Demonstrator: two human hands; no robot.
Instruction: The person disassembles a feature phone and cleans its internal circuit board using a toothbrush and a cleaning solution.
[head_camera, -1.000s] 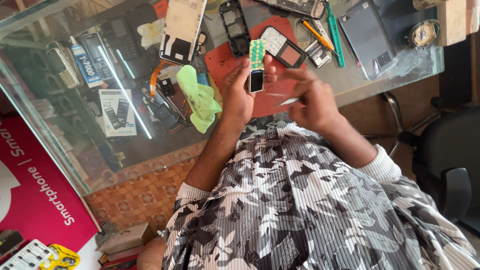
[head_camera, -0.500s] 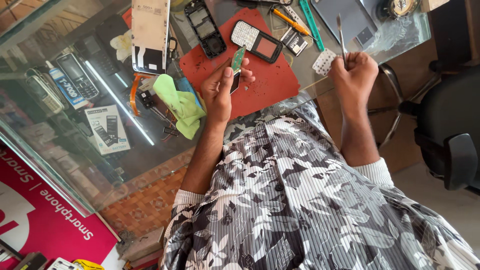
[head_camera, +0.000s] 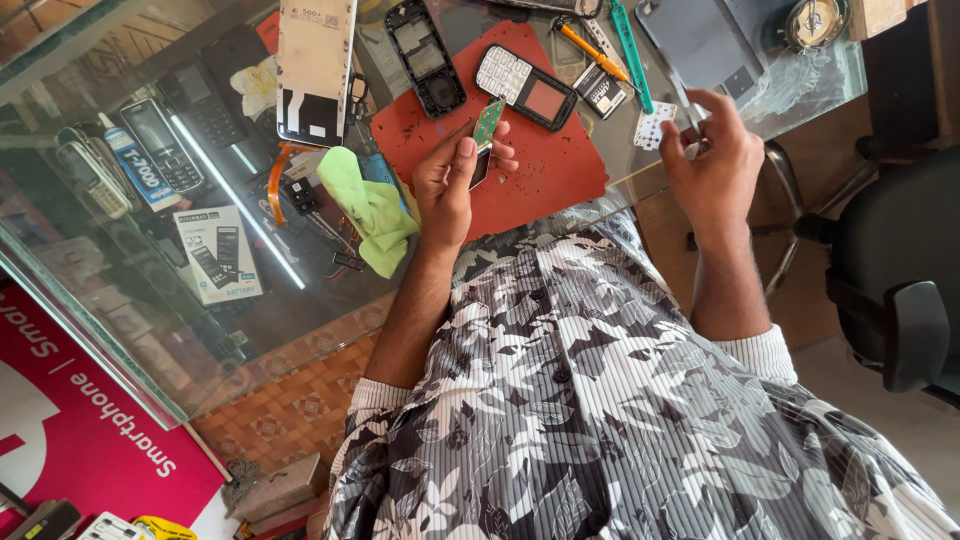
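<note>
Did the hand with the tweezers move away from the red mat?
Yes. The right hand has moved sideways off the red mat toward the counter's edge.

Bare left hand (head_camera: 452, 180) extended forward from a rolled patterned sleeve, forearm straight, thumb and fingers pinched together — back of hand up. Bare right hand (head_camera: 708, 160) raised off to the side, fingers curled in a loose pinch — wrist bent, forearm upright.

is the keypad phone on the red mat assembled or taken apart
Front looks whole: the keypad phone lies face up on the red mat, keys and screen in place. Its back cannot be seen.
</note>
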